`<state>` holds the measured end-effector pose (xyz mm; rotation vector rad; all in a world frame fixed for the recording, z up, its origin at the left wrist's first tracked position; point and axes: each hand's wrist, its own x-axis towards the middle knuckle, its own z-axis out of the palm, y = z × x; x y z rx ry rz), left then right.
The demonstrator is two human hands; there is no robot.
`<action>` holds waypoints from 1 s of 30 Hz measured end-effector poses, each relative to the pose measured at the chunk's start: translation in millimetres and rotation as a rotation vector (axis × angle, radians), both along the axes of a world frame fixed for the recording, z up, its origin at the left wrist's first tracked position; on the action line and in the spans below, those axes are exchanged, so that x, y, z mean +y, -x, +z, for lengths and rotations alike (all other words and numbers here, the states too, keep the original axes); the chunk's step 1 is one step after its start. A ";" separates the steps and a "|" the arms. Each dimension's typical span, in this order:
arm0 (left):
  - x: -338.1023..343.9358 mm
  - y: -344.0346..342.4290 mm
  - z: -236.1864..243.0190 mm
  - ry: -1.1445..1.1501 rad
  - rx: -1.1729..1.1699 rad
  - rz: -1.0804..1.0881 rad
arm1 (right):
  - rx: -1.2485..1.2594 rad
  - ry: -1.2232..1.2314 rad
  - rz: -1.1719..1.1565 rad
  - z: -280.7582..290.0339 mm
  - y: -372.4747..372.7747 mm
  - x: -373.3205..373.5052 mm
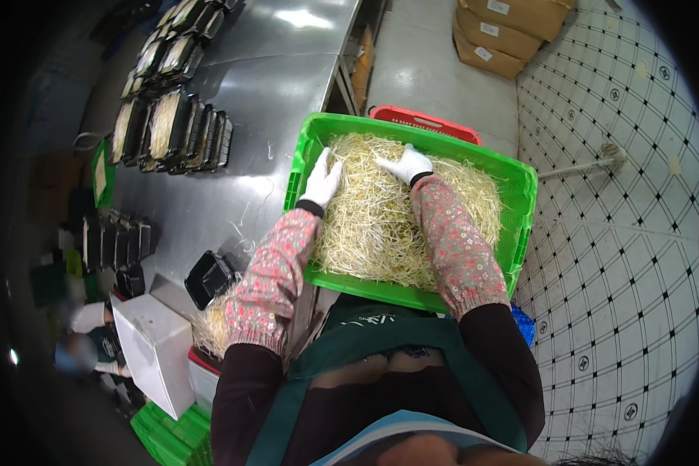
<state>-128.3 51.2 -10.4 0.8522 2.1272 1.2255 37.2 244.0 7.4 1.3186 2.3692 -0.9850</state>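
Note:
A green plastic crate [516, 241] full of pale bean sprouts [369, 225] lies in front of me at a slight slant. My white-gloved left hand [323, 177] touches the sprouts along the crate's left side, thumb and fingers apart. Toward the upper middle, my white-gloved right hand [406, 164] rests in the pile with its thumb spread, fingertips partly hidden. Both forearms have floral sleeve covers. Beside the crate, an empty black tray [206, 278] sits near loose sprouts [210, 326].
A steel table [268, 85] on the left bears several stacks of filled black trays [171, 128]. A white box [155, 353] and a co-worker [93, 342] are at lower left, above a green crate [171, 435]. A red basket [423, 120] and cardboard boxes [497, 43] are beyond.

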 end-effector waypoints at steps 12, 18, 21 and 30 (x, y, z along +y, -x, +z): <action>51.0 -11.0 3.0 0.367 0.237 -0.566 | 0.068 0.213 -0.088 37.7 -63.7 -102.6; 8.4 -28.1 -7.3 0.286 0.408 -0.460 | 0.208 0.132 -0.073 57.2 -73.5 -76.6; 13.9 -28.9 -10.5 0.266 0.447 -0.384 | 0.394 -0.023 -0.048 33.5 -29.2 -42.2; -94.3 -90.3 54.3 -0.133 -0.104 0.342 | -0.020 0.194 0.397 3.8 41.6 -52.6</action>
